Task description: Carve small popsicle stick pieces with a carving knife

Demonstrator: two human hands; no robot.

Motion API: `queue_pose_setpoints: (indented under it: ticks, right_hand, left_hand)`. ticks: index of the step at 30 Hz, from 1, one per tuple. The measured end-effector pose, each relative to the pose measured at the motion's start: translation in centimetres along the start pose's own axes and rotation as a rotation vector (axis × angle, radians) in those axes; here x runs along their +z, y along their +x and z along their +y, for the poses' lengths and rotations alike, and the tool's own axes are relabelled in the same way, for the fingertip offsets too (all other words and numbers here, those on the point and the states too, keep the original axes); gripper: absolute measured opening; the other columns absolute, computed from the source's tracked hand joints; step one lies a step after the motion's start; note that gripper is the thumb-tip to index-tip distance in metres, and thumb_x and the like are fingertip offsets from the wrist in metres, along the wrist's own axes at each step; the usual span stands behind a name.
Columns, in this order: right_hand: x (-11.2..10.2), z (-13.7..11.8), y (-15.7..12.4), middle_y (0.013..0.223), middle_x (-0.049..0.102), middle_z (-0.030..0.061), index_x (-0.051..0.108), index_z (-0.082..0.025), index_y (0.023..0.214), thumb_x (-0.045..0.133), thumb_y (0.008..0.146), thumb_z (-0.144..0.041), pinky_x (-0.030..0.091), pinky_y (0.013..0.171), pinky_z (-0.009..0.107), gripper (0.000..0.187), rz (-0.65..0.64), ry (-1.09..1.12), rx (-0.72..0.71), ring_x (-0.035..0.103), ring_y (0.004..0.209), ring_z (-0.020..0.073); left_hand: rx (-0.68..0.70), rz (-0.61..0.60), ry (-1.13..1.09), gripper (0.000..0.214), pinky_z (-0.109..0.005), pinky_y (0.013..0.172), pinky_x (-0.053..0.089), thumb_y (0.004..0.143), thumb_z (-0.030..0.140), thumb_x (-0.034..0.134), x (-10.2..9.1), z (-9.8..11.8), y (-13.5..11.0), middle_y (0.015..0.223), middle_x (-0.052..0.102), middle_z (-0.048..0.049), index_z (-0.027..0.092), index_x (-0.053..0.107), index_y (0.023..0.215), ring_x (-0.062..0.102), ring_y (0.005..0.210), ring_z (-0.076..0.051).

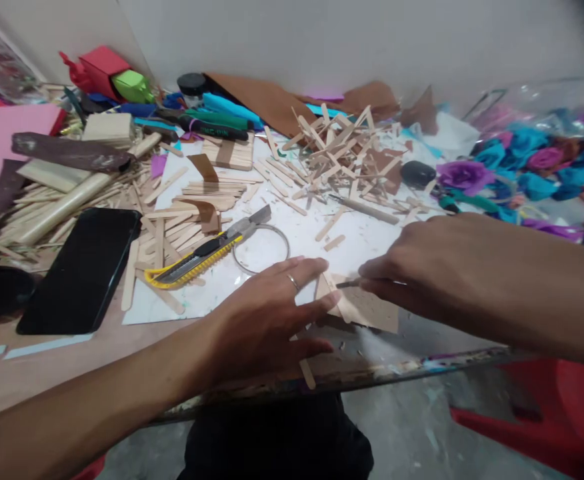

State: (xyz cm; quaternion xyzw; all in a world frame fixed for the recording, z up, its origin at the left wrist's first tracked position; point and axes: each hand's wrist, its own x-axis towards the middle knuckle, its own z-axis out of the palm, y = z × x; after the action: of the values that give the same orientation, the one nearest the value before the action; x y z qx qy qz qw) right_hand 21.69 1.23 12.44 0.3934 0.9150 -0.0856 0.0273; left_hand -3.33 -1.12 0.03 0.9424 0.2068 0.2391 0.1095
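My left hand (279,310), a ring on one finger, presses a wooden craft stick (341,305) down with its fingertips. That stick lies across a small brown board (375,310) close to the table's front edge. Below my left thumb another craft stick (308,375) pokes out over the edge, its upper part hidden by the hand. Pinched in my right hand (405,267) is a slim dark tool (348,284), its tip touching or very near the pressed stick; its handle is hidden. A yellow snap-off cutter (207,250) lies left of my hands, beside a thin ring (288,247).
Loose craft sticks (337,150) pile up on the white sheet (182,313) behind my hands. A black phone (79,273) lies at left near more sticks. Crepe-paper flowers (465,177) crowd the right. A red chair (562,407) stands below the table at right.
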Motion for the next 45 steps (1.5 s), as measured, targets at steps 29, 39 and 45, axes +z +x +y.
queue_pose_setpoints:
  ticks: [29, 39, 45]
  right_hand:
    - [7.1, 5.1, -1.8, 0.084, 0.078, 0.0034, 0.076, -0.021, 0.110, 0.047, 0.112, -0.038, 0.041, 0.064, 0.027, 0.034, -0.019, 0.320, -0.169, 0.068, 0.069, 0.0141]
    - [6.7, 6.0, -2.4, 0.089, 0.081, 0.0074, 0.077, -0.019, 0.115, 0.051, 0.109, -0.040, 0.044, 0.063, 0.030, 0.034, 0.307, 0.268, 0.039, 0.069, 0.067, 0.0175]
    - [6.7, 5.0, 2.4, 0.090, 0.079, 0.0105, 0.074, -0.021, 0.125, 0.050, 0.107, -0.046, 0.037, 0.064, 0.033, 0.039, 0.223, 0.000, 0.222, 0.068, 0.075, 0.0259]
  left_hand:
    - [-0.016, -0.005, -0.001, 0.049, -0.060, 0.101, 0.060, 0.100, 0.047, 0.066, -0.7, 0.6, 0.7, 0.144, 0.056, -0.0324, 0.011, 0.070, 0.134, 0.063, 0.131, -0.044]
    - [0.029, 0.115, 0.022, 0.037, -0.054, 0.107, 0.060, 0.100, 0.037, 0.070, -0.9, -0.5, 0.8, 0.137, 0.068, -0.0251, 0.014, 0.070, 0.129, 0.069, 0.129, -0.034]
    - [0.039, 0.175, 0.029, 0.034, -0.048, 0.113, 0.056, 0.098, 0.010, 0.065, -0.9, -0.8, 1.1, 0.132, 0.072, -0.0184, 0.011, 0.064, 0.132, 0.068, 0.129, -0.026]
